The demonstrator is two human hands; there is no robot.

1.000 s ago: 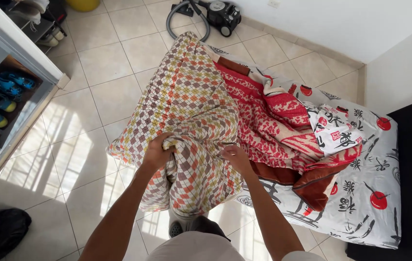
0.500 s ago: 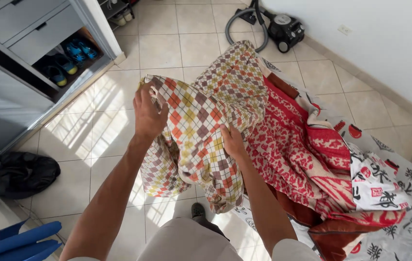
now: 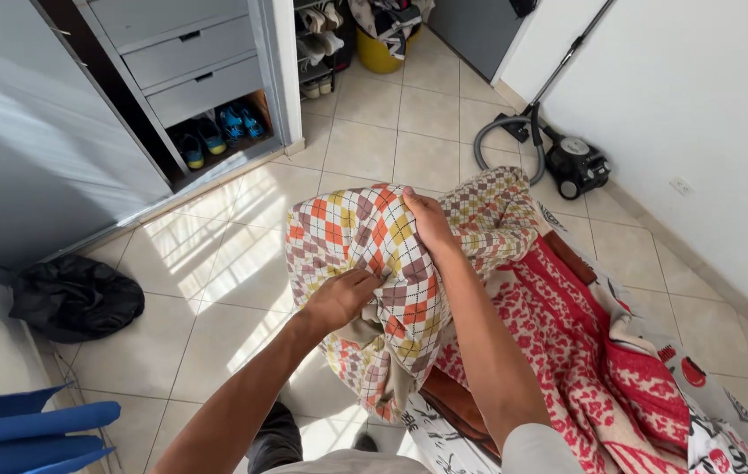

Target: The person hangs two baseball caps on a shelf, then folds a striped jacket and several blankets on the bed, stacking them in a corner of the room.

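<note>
No packages, labels, signs or screens in view, only bedding, floor tiles, furniture

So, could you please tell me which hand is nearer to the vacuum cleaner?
Right. The right hand grips the blanket's top, closer to the vacuum cleaner; the left hand is lower, farther away.
</note>
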